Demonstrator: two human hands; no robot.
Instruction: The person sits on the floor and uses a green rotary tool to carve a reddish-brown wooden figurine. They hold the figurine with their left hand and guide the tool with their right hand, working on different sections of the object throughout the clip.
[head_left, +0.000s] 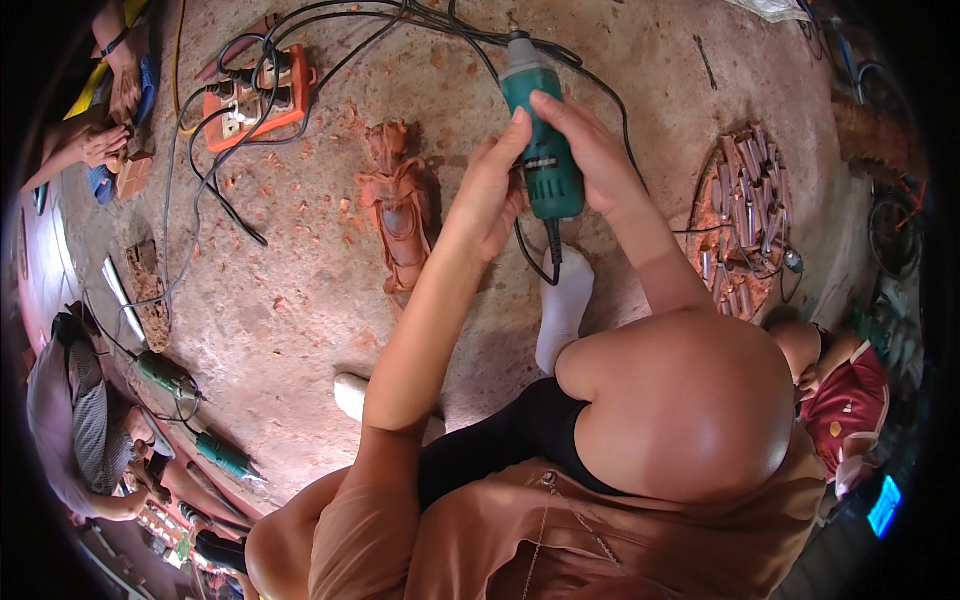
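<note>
A green die grinder (552, 175) with a grey nose is held in front of me between both hands, its small tip pointing away. My left hand (490, 190) is closed on the left side of its body, thumb uppermost. From the other side my right hand (588, 150) grips it, thumb lying along the top. A black cord leaves the tool's near end and loops beside my white-socked foot (566, 305). Left of my hands, a reddish-brown carved wooden figure (398, 215) lies on the floor, untouched. Wood chips are scattered around it.
An orange power strip (287, 120) full of plugs and tangled black cables lies far left. Several chisels (750, 195) are heaped at right. Two more green power tools (225, 455) rest at left. Other people work at upper left (105, 145) and lower left; another sits at right (850, 400).
</note>
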